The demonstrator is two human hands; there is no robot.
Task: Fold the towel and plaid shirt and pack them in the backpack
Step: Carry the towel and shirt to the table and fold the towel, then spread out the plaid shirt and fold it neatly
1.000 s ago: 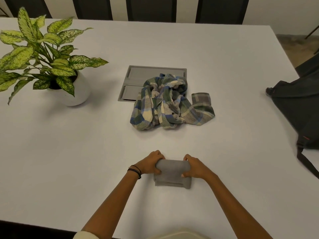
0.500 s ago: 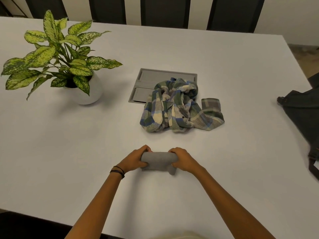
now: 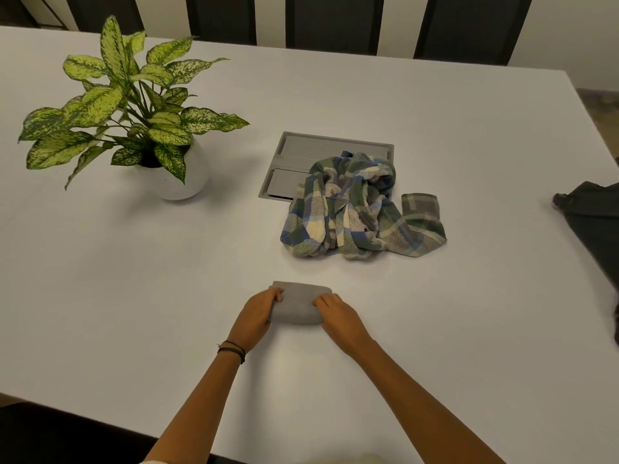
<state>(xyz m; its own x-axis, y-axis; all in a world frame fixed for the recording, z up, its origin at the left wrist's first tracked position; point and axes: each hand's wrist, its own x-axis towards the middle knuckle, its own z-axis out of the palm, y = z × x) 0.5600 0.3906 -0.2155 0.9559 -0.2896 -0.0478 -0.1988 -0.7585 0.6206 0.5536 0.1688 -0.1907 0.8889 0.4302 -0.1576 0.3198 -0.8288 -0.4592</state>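
A small grey towel (image 3: pixel 298 304), folded into a compact block, lies on the white table (image 3: pixel 134 296) in front of me. My left hand (image 3: pixel 256 313) grips its left end, thumb over the top. My right hand (image 3: pixel 336 314) grips its right end the same way. Beyond the towel, the plaid shirt (image 3: pixel 355 209) in green, blue and cream lies crumpled in a heap, untouched. The dark backpack (image 3: pixel 593 226) lies at the table's right edge, partly cut off by the frame.
A potted plant (image 3: pixel 134 118) in a round white pot stands at the back left. A grey cable hatch (image 3: pixel 311 159) is set into the table, partly under the shirt. Dark chair backs line the far edge.
Both hands rolled the towel's near part over and away from me, so it now lies flatter and a little farther off. The view shifted left; the shirt stayed put.
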